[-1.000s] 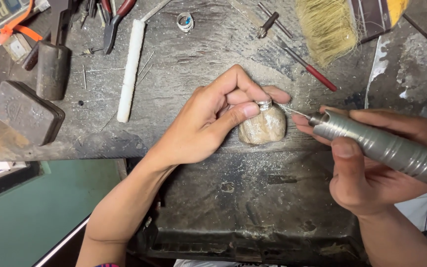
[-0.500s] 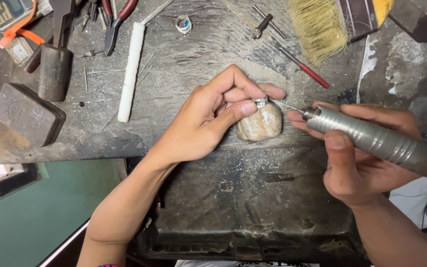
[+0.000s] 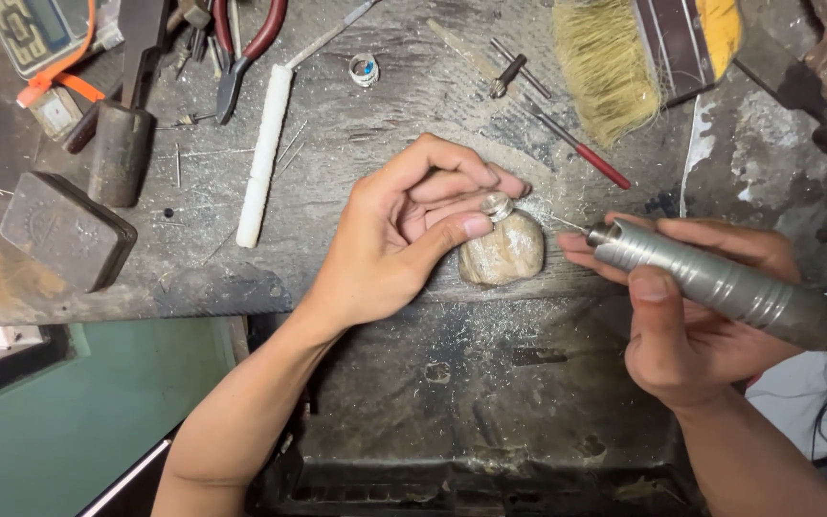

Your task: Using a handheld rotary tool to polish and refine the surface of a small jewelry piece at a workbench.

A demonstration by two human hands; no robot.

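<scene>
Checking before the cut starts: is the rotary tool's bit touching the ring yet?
Apart. The head view shows bare bench between the bit of the rotary tool and the ring pinched by the left hand.

Two bare forearms enter from below. The left hand [image 3: 404,239] and right hand [image 3: 691,325] wear no gloves, rings or wristbands, and no sleeve shows on either arm up to the frame edge. Fingernails are short and unpainted; the left thumbnail and right thumbnail are both plainly visible. Forearms are slim.
</scene>
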